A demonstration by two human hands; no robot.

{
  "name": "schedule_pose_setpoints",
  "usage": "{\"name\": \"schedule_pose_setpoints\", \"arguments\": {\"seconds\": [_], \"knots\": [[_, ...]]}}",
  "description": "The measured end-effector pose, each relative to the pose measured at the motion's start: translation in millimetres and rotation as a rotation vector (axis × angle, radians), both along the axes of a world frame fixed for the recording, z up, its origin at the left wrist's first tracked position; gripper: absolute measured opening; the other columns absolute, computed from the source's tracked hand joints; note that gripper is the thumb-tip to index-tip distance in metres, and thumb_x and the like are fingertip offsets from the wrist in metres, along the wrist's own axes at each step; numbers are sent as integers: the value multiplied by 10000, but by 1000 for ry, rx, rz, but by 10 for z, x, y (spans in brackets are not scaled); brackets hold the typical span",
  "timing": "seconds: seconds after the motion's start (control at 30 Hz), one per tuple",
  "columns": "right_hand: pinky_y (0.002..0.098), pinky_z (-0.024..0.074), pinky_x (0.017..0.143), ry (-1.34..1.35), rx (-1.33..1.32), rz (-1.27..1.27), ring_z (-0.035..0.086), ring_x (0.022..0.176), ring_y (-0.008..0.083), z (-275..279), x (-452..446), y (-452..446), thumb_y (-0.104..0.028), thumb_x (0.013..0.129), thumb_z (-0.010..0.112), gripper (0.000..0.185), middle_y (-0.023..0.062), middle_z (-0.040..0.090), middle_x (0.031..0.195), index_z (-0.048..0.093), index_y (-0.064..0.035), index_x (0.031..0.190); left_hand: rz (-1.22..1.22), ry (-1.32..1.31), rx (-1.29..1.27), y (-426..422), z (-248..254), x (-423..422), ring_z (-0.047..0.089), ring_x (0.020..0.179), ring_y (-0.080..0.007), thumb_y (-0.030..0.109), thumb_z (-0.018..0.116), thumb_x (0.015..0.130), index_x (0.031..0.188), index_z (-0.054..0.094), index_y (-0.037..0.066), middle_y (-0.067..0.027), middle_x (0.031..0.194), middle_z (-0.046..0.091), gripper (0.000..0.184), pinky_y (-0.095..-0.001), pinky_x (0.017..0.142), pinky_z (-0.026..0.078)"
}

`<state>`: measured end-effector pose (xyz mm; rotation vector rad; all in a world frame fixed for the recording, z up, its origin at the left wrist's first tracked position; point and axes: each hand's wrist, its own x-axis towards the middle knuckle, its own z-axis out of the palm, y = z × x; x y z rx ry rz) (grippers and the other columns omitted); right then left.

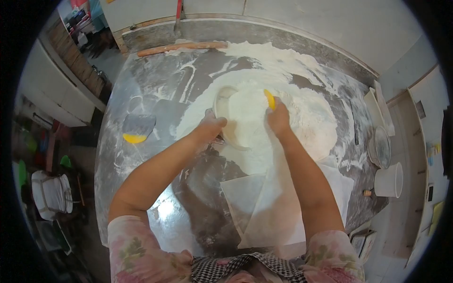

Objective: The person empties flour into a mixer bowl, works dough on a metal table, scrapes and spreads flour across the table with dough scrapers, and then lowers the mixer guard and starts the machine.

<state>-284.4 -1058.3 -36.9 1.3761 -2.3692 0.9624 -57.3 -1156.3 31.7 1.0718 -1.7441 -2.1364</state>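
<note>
A wide bed of white flour [306,113] covers the middle and right of the dark worktop. My left hand [211,126] is closed on the near-left rim of a round, pale container [220,101], which is tilted on its side in the flour with its mouth toward the right. Whether it is a bowl or a sieve I cannot tell. Across from it, my right hand [278,115] grips a dough scraper [269,98] by its yellow handle; the blade is hidden in or behind the flour. A second yellow-handled dough scraper [138,126] lies flat on the left.
Along the back edge lies a wooden rolling pin [181,47]. Pale sheets [269,207] rest on the worktop [198,207] in front of me. At the right edge stand a round sieve-like vessel [380,147] and a white bucket [390,180]. A covered stool [51,194] is lower left.
</note>
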Motion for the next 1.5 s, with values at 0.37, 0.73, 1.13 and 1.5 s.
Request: {"name": "schedule_pose_setpoints", "arguments": {"seconds": [0.37, 0.73, 1.13, 1.5], "knots": [[426, 470, 645, 55, 258, 128, 597, 746, 374, 687, 1133, -67, -31, 772, 498, 369, 200, 606, 887, 479, -55, 1139, 265, 257, 233, 232, -237, 306, 590, 852, -277, 25, 421, 742, 1229, 304, 9, -194, 1063, 476, 501, -347, 609, 549], [272, 465, 713, -1382, -369, -159, 554, 809, 156, 163, 783, 1481, -65, 823, 527, 274, 57, 557, 898, 489, 20, 1081, 290, 458, 454, 136, -771, 621, 522, 1020, -326, 9, 419, 734, 1255, 284, -29, -205, 1170, 449, 539, -423, 833, 494], [412, 243, 1024, -1621, -339, 357, 318, 1243, 253, 747, 1719, 1877, -369, 810, 608, 739, 115, 350, 1335, 236, -31, 1351, 241, 336, 481, 1129, 334, 880, 546, 983, -253, 35, 437, 737, 1185, 357, -72, -170, 1089, 513, 467, -343, 812, 478], [432, 274, 1026, -1642, -996, 602, 334, 1236, 255, 803, 1804, 4148, -330, 790, 620, 748, 89, 314, 1364, 202, -71, 1354, -190, 152, 401, 3132, 263, 409, 595, 873, -260, 51, 486, 718, 1172, 383, -61, -162, 1056, 537, 479, -309, 690, 528]]}}
